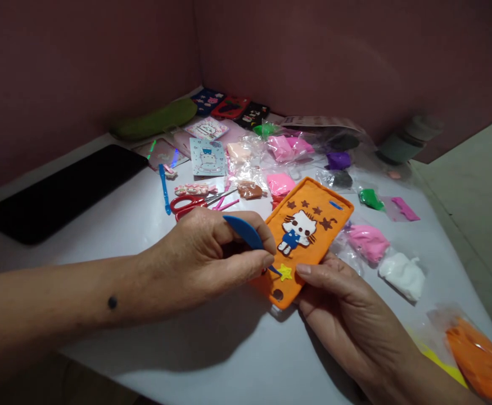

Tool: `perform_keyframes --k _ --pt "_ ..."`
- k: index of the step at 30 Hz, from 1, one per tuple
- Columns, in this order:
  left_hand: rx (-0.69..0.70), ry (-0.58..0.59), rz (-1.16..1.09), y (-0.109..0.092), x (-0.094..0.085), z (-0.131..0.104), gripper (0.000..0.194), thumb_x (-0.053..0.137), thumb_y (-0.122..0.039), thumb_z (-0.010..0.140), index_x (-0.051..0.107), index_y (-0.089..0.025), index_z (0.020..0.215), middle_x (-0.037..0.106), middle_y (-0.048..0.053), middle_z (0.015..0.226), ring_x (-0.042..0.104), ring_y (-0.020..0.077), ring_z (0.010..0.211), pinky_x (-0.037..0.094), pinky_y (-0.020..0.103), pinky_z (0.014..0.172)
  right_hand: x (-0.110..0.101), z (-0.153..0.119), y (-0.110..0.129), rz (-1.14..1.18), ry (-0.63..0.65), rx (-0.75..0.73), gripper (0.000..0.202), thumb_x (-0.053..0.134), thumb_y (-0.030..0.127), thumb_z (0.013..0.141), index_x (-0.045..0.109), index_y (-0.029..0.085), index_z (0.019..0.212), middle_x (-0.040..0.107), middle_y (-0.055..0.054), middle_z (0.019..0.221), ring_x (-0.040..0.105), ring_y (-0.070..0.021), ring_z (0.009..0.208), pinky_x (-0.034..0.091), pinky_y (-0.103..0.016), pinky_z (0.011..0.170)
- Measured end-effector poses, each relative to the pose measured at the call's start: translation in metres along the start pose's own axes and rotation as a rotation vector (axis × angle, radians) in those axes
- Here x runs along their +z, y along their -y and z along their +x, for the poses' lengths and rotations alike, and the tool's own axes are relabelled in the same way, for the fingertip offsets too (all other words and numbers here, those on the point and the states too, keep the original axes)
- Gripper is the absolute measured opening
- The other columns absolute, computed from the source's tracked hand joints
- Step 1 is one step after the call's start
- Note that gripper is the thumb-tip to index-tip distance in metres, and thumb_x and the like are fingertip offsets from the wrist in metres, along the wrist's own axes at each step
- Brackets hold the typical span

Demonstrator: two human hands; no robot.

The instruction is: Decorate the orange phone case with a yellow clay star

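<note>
My left hand (224, 253) pinches a blue plastic modelling tool (244, 232), its thin tip touching a yellow clay star (285, 273). That star sits low on an orange clay-covered phone case (308, 202), which is tilted above the table. Held by its lower right edge, the case lies between the thumb and fingers of my right hand (342, 298). On its face are a white cat figure (300, 225) in blue clothes, several small brown stars and a brown dot near the bottom. A blue strip marks its top corner. My right fingers are partly hidden behind the case.
Red-handled scissors (189, 203) and a blue tool (164, 190) lie beyond my left hand. Several bagged clay lumps, including pink (369, 243), white (402, 275) and orange (482, 357), line the right side. A black slab (64, 191) rests at left; decorated cases (231, 107) sit in the corner.
</note>
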State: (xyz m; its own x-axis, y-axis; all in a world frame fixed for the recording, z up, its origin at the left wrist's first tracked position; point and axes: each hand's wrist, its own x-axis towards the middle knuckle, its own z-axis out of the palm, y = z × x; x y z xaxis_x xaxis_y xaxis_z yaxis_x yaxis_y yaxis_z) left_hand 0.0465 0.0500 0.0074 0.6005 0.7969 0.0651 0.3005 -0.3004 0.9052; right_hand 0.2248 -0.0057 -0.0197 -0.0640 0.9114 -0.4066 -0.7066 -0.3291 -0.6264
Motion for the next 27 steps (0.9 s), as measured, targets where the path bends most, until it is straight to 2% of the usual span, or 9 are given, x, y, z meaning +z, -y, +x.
perform_keyframes --k 6,10,14,17,19,21,23,27 --pt "0.014 0.038 -0.007 0.002 -0.001 0.001 0.017 0.055 -0.018 0.087 0.071 -0.015 0.084 0.072 -0.001 0.075 0.067 0.012 0.069 0.05 0.017 0.063 -0.001 -0.001 0.001 -0.067 -0.026 0.006 0.059 0.075 0.009 0.069 0.064 0.027 0.123 0.075 -0.005 0.11 0.068 -0.0231 0.103 0.052 -0.037 0.097" --pt "0.03 0.066 0.002 0.0 -0.002 0.002 0.017 0.053 -0.018 0.087 0.07 -0.013 0.085 0.074 0.001 0.077 0.069 0.0129 0.071 0.052 0.018 0.063 -0.002 0.001 0.001 -0.073 -0.031 0.005 0.058 0.076 0.009 0.069 0.064 0.023 0.124 0.075 -0.008 0.109 0.068 -0.0226 0.102 0.053 -0.035 0.095" --pt "0.059 0.031 0.094 -0.003 -0.004 -0.001 0.019 0.051 -0.018 0.088 0.069 -0.013 0.085 0.074 0.001 0.078 0.068 0.0128 0.07 0.051 0.017 0.061 -0.003 0.0 0.0 -0.027 -0.003 -0.006 0.06 0.074 0.006 0.07 0.062 0.024 0.126 0.076 -0.006 0.109 0.07 -0.0223 0.101 0.053 -0.035 0.094" --pt "0.133 -0.017 0.165 -0.005 -0.004 -0.005 0.017 0.052 -0.019 0.088 0.069 -0.015 0.085 0.073 0.0 0.074 0.067 0.0119 0.063 0.05 0.018 0.055 -0.002 0.0 0.0 0.012 0.022 -0.03 0.057 0.073 0.006 0.071 0.063 0.025 0.125 0.076 -0.003 0.11 0.069 -0.0236 0.104 0.05 -0.04 0.1" --pt "0.247 -0.046 0.214 -0.005 -0.004 -0.006 0.014 0.053 -0.015 0.087 0.067 -0.017 0.086 0.073 -0.001 0.072 0.066 0.0111 0.06 0.049 0.018 0.054 -0.002 -0.001 0.0 0.021 0.021 -0.038 0.057 0.074 0.006 0.072 0.063 0.026 0.125 0.076 -0.002 0.109 0.069 -0.0234 0.104 0.049 -0.041 0.101" --pt "0.376 -0.056 0.28 -0.005 -0.003 -0.008 0.016 0.053 -0.008 0.085 0.065 -0.019 0.088 0.073 -0.001 0.075 0.066 0.0102 0.063 0.05 0.016 0.059 -0.003 -0.001 0.0 0.026 0.011 -0.031 0.058 0.074 0.006 0.073 0.062 0.026 0.126 0.077 -0.003 0.106 0.07 -0.0225 0.102 0.052 -0.038 0.097" --pt "0.45 -0.077 0.319 -0.005 -0.003 -0.01 0.02 0.052 -0.005 0.083 0.062 -0.021 0.09 0.074 -0.003 0.079 0.067 0.0087 0.068 0.05 0.013 0.065 -0.004 0.0 0.0 0.037 -0.005 -0.022 0.061 0.076 0.007 0.072 0.061 0.026 0.128 0.077 -0.004 0.103 0.071 -0.0217 0.099 0.055 -0.034 0.091" --pt "0.409 -0.091 0.39 -0.005 -0.004 -0.013 0.016 0.051 -0.008 0.084 0.058 -0.022 0.09 0.072 -0.003 0.076 0.067 0.0075 0.064 0.049 0.013 0.06 -0.005 0.001 -0.001 0.099 -0.047 -0.005 0.067 0.08 0.005 0.066 0.062 0.028 0.126 0.078 -0.002 0.097 0.073 -0.019 0.089 0.058 -0.029 0.081"
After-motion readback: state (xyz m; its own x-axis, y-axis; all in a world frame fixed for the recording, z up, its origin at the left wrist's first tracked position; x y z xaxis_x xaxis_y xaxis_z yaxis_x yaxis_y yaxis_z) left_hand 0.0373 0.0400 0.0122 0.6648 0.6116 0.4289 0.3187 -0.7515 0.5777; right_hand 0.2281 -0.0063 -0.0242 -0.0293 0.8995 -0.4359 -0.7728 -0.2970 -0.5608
